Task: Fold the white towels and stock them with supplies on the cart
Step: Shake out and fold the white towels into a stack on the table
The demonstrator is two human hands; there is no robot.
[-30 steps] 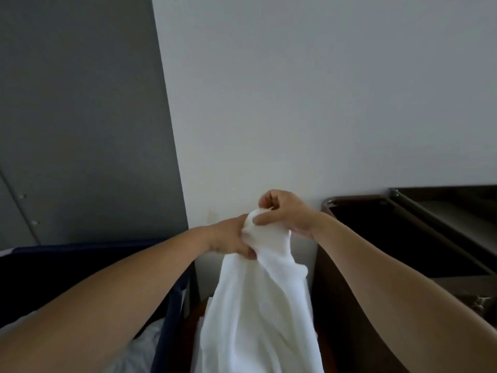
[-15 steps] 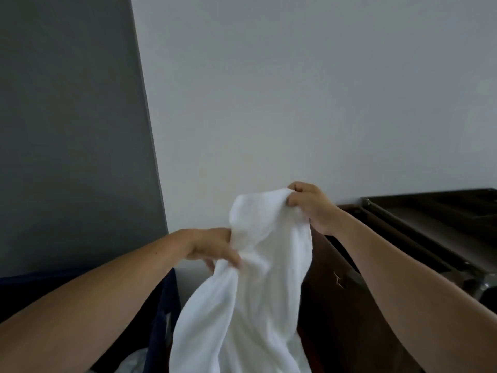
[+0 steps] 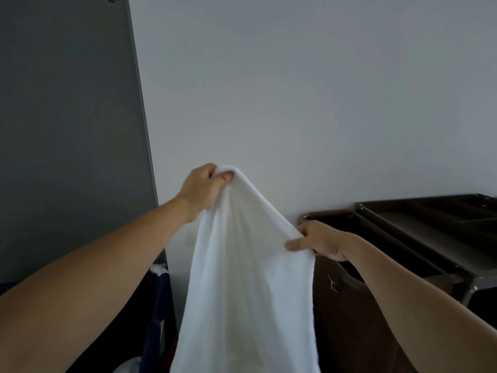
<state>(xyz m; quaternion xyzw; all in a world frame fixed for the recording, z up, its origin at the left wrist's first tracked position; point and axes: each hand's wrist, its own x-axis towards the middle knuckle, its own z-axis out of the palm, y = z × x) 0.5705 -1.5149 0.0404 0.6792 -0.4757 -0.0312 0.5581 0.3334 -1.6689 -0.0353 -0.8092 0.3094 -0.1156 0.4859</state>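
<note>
Towel (image 3: pixel 250 278) in left hand (image 3: pixel 201 191), right hand (image 3: pixel 321 239), linen (image 3: pixel 126 366) in navy bin (image 3: pixel 157 305)

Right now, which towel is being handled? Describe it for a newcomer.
Before the pale wall, between the dark blue bin and the brown cart, a white towel hangs. Unlike the white cloth low in the bin, it is held up by the left hand and right hand.
</note>
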